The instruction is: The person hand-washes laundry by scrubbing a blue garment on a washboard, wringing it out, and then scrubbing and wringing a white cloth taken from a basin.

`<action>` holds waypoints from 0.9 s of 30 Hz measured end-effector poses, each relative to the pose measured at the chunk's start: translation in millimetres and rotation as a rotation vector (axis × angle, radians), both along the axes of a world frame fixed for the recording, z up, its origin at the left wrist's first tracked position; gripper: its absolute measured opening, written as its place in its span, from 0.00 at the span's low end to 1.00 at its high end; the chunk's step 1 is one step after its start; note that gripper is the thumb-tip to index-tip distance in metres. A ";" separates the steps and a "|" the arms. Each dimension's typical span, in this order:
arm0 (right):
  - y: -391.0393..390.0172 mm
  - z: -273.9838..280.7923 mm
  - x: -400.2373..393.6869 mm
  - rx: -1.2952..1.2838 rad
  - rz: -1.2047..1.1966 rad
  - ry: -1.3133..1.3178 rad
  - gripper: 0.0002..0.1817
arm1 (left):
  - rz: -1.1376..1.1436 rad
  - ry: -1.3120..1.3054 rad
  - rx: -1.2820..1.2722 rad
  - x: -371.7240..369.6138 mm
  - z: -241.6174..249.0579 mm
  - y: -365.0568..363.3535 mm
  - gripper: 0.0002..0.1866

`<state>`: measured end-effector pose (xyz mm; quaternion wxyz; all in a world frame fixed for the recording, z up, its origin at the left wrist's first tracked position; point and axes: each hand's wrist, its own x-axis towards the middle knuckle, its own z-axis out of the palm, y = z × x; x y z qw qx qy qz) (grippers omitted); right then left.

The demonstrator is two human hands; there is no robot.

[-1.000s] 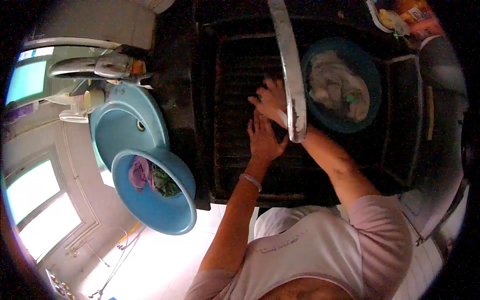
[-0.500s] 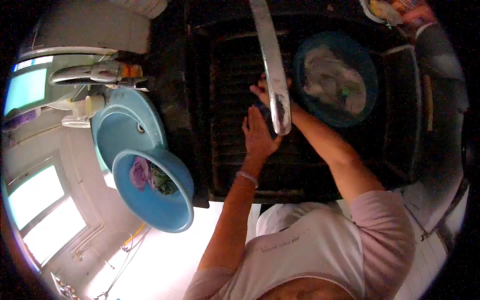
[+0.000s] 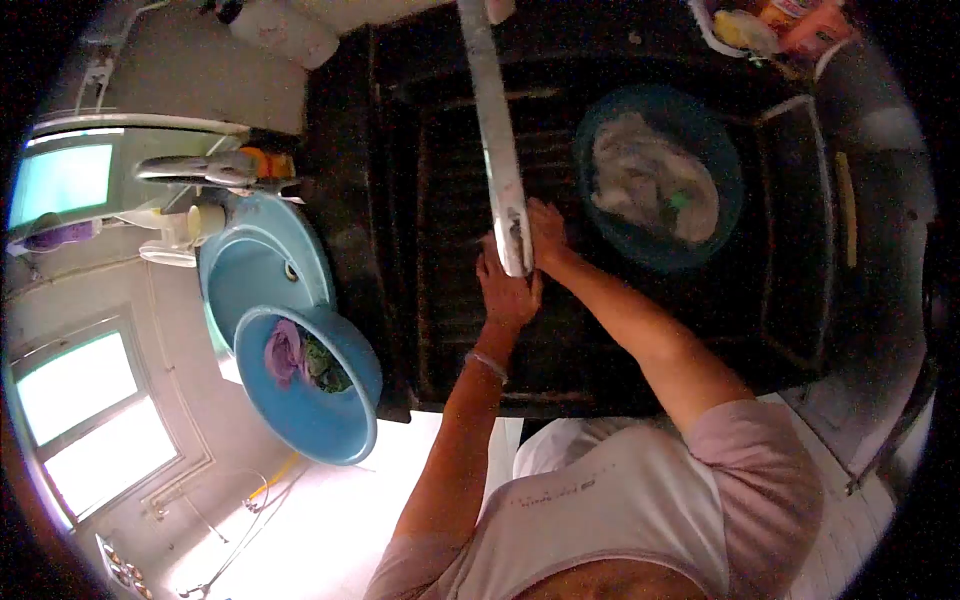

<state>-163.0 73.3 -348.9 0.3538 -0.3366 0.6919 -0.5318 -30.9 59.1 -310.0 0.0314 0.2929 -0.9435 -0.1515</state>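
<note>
Both of my hands are close together over the dark ridged washboard (image 3: 455, 200) of a black sink, under a long metal spout (image 3: 498, 140). My left hand (image 3: 508, 296) is just below the spout tip, its fingers bent and partly covered by the spout. My right hand (image 3: 548, 238) lies just above and right of it, fingers closed and pointing away from me. Something dark seems to be under the hands, but it blends into the black surface and I cannot make it out. A blue-green basin (image 3: 738, 180) stands right of my hands, with wet pale cloth (image 3: 655, 175) in it.
At left, a light blue tub (image 3: 310, 425) holds purple and green cloth, overlapping a pale blue washbasin (image 3: 240, 285). A metal tap (image 3: 195, 168) sits above it. A container of bottles and packets (image 3: 750, 35) stands at the upper right.
My right hand has drawn back toward me, nearer the left, which has moved slightly down in view. Its flat, stretched fingers are now more bent. The view has shifted a little.
</note>
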 end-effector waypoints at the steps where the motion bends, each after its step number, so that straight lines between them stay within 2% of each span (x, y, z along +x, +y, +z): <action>1: -1.5 15.9 -4.4 0.103 0.082 0.295 0.19 | 0.029 -0.045 -0.056 -5.0 8.8 1.9 0.33; 2: -3.0 33.2 -8.9 0.180 0.139 0.570 0.19 | 0.061 -0.087 -0.111 -9.8 18.7 5.7 0.33; 4: -7.4 56.5 -23.4 0.217 0.269 0.503 0.19 | 0.145 -0.203 -0.032 -17.9 39.0 6.7 0.33; 5: 0.0 78.2 -44.0 0.340 0.525 0.248 0.25 | 0.189 -0.263 0.011 -18.2 46.9 7.4 0.34; 6: 16.9 107.2 -58.7 0.323 0.539 -0.032 0.29 | 0.210 -0.265 0.006 -14.2 53.3 8.5 0.35; 8: 39.8 74.5 -90.3 0.217 0.492 0.184 0.30 | 0.254 -0.273 -0.004 1.3 69.4 12.3 0.36; 10: 54.7 91.3 -117.1 0.338 0.308 0.262 0.30 | 0.138 -0.140 -0.053 23.7 85.7 20.9 0.32; 12: 48.7 99.2 -142.8 0.396 0.196 0.289 0.26 | 0.010 0.006 -0.108 34.9 107.9 30.4 0.28; 15: 28.3 104.7 -155.5 0.290 0.205 0.432 0.23 | 0.055 0.233 -0.079 29.7 123.9 41.5 0.18; 18: 7.4 94.7 -153.4 -0.036 0.176 0.731 0.21 | 0.141 0.368 -0.019 18.1 129.5 37.3 0.11; 21: -9.8 101.9 -153.3 -0.211 0.108 0.782 0.20 | 0.195 0.385 0.076 16.6 142.5 32.3 0.08; 24: -27.2 116.4 -162.8 -0.230 0.005 0.712 0.19 | 0.265 0.438 0.210 23.7 150.3 30.4 0.07; 25: -26.6 126.4 -158.2 -0.096 0.134 0.711 0.16 | 0.218 0.367 0.145 27.8 143.9 27.4 0.06; 27: -25.0 110.7 -136.3 0.015 0.496 0.668 0.13 | 0.218 0.279 0.142 38.8 124.1 28.7 0.06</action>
